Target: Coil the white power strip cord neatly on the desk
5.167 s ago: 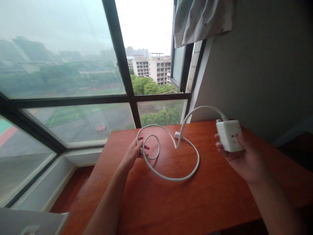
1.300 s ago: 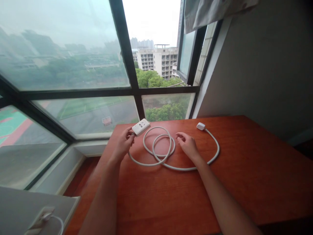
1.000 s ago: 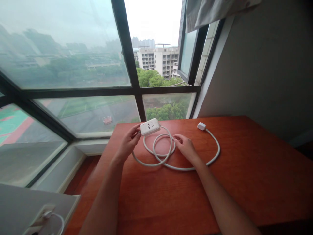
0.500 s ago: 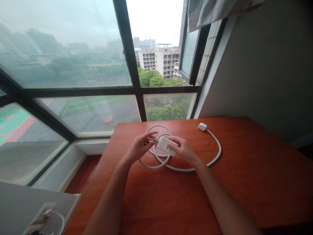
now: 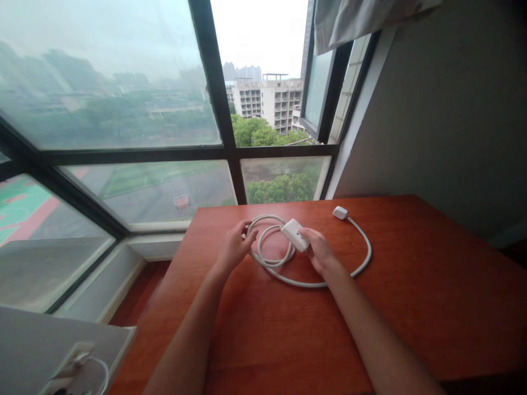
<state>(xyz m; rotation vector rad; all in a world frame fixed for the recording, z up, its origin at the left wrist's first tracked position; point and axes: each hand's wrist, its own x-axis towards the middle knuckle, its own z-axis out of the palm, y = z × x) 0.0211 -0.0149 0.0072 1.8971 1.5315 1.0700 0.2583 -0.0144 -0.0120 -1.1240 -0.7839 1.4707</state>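
Note:
A small white power strip [image 5: 295,235] with socket holes is tilted above the table, and my right hand [image 5: 320,251] is closed on its right end. From its left end runs a white cable [image 5: 275,265], looped into a loose coil. My left hand [image 5: 237,244] is at the coil's left edge, its thumb and fingers curled around the cable there; the fingertips are partly hidden. The cable sweeps right under my right wrist and curves back to a white plug [image 5: 340,213] lying near the table's far edge.
The reddish-brown wooden table [image 5: 263,340] stands against a window with dark frames [image 5: 135,156]. A grey wall [image 5: 432,126] rises on the right. At the lower left, a wall socket [image 5: 74,359] has a white plug and cord in it.
My right hand has moved the power strip up and to the right. My left hand has left the cable near the strip's end and sits at the coil's left edge.

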